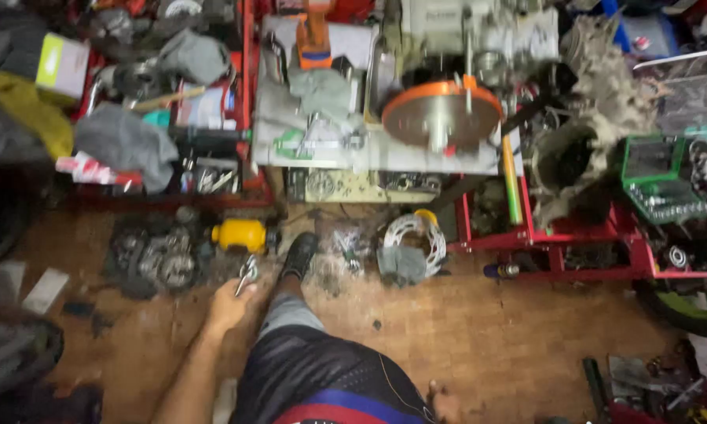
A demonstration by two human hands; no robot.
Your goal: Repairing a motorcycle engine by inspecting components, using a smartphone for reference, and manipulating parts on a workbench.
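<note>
My left hand [228,308] reaches down toward the floor and grips a pair of metal pliers [247,275], jaws pointing away from me. The pliers hover near a dark engine part [153,255] and a yellow container [243,234] on the floor. My leg in dark shorts stretches forward, ending in a black shoe [299,254] just right of the pliers. Only a small part of my right hand [445,400] shows at the bottom edge beside my thigh, and its fingers are too blurred to read.
A red tool cart [245,118] piled with rags and tools stands at the back left. An engine with an orange disc [441,114] sits on a red stand [573,232]. A green socket case [656,177] lies at right. A brake disc with a cloth [410,247] rests on the floor.
</note>
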